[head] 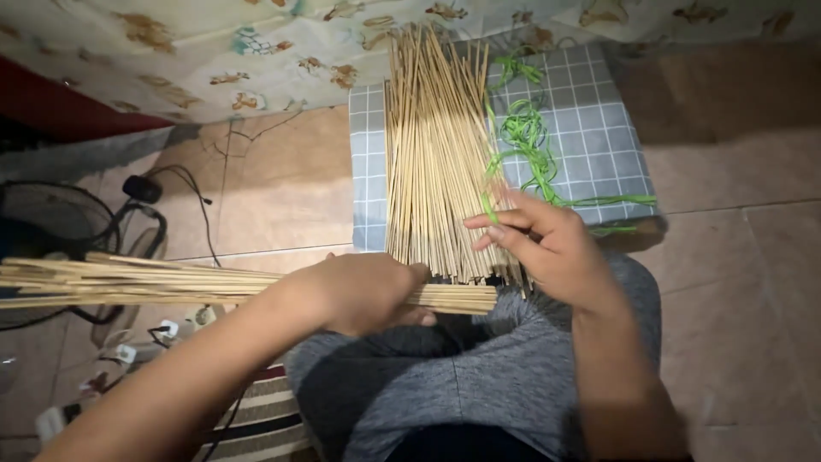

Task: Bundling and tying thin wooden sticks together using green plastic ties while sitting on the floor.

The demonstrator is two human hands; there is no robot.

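Note:
My left hand (368, 293) is closed around a bundle of thin pale bamboo sticks (128, 282) that lies sideways, its long end reaching to the left edge of the head view. My right hand (539, 244) rests with fingers spread against the near end of a large heap of the same sticks (436, 145), which lies on a grey checked cloth (590, 120). A green plastic string (526, 137) curls on the cloth to the right of the heap, and one strand runs under my right fingers. My grey-clad lap (462, 376) is below both hands.
A patterned pale sheet (256, 51) hangs at the back. A fan (47, 222) stands at the left with a black cable (184, 184) and plugs on the tiled floor (735, 282). A striped mat (261, 419) lies at the lower left.

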